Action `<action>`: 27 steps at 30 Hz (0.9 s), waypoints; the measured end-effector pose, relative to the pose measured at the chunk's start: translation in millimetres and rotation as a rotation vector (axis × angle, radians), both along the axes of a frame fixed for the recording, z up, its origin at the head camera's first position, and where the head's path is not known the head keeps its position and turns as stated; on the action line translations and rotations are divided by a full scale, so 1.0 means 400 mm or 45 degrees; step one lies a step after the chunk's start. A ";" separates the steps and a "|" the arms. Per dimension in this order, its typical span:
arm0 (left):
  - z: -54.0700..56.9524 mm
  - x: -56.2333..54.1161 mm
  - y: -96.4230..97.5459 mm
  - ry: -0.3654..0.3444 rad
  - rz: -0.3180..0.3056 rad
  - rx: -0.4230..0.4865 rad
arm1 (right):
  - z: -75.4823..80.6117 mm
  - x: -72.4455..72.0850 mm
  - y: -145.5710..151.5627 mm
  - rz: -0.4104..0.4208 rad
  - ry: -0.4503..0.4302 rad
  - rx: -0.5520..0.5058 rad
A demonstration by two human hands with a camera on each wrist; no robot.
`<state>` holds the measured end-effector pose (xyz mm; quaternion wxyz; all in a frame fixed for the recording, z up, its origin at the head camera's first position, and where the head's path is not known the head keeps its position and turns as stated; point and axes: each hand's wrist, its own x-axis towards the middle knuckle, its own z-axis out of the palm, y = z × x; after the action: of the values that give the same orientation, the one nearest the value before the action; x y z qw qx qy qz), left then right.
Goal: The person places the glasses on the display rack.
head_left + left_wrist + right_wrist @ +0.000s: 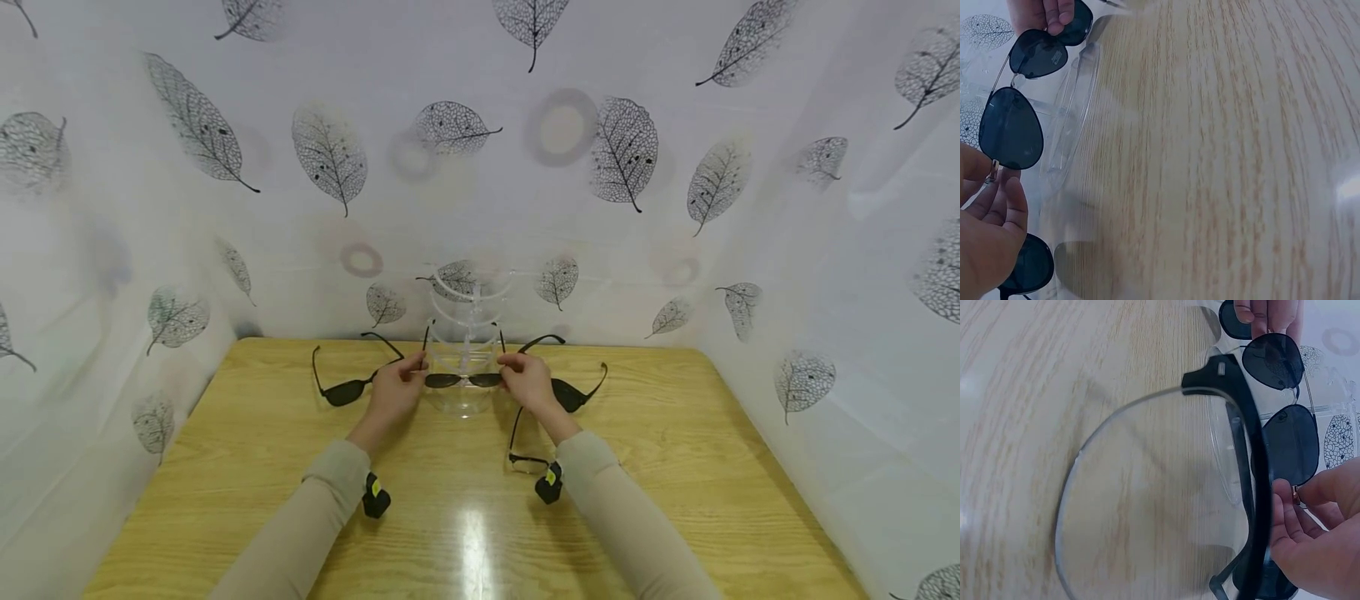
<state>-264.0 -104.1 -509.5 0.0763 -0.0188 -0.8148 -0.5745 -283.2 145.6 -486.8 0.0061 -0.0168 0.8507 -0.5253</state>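
Note:
A pair of dark-lensed sunglasses (443,381) is held level between both hands, its temples pointing away toward the clear display stand (467,358). My left hand (396,390) pinches the frame at its left hinge, thumb and fingers (1015,199) close to the lens. At the right hinge my right hand (531,383) pinches the frame the same way, as the right wrist view also shows. The sunglasses overlap the lower part of the stand in the head view. The stand is tiered, with curved transparent arms and a round base (463,410).
Another pair of sunglasses (344,392) lies unfolded left of the left hand. A third pair (567,395) lies behind the right wrist, partly hidden. Clear-lensed glasses (529,460) lie under the right forearm. The wooden table (465,483) ends at a leaf-print curtain (465,200).

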 end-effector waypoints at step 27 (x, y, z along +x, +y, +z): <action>0.009 -0.012 -0.003 -0.033 -0.019 -0.031 | 0.000 0.000 -0.001 0.006 -0.003 0.030</action>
<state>-268.6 -105.2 -505.9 0.0613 -0.0185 -0.8224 -0.5653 -283.2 145.1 -486.9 0.0085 -0.0183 0.8569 -0.5151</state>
